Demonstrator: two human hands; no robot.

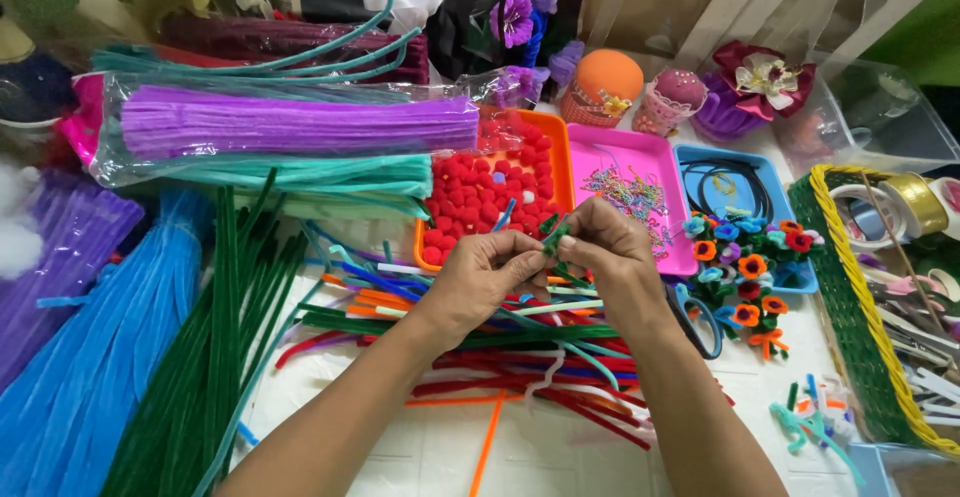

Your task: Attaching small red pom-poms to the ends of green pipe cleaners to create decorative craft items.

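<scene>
Pinching green pipe cleaner (pixel 553 236), both hands (pixel 545 257) raised, fingertips meeting

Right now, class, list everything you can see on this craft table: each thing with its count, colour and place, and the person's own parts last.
pipe cleaner packs: several, purple, teal, maroon; back left
blue stems: one heap; front left
dark green stems: one heap; left of centre
loose mixed stems: many, red, orange, green; under the hands
orange tray: one, with red pompoms; centre
pink tray: one; right of the orange tray
blue tray: one; further right
small flowers: several, orange, blue, red; right of the hands
green basket: one, yellow rim; far right
left hand: pinch grip on green piece
right hand: pinching the same piece
</scene>
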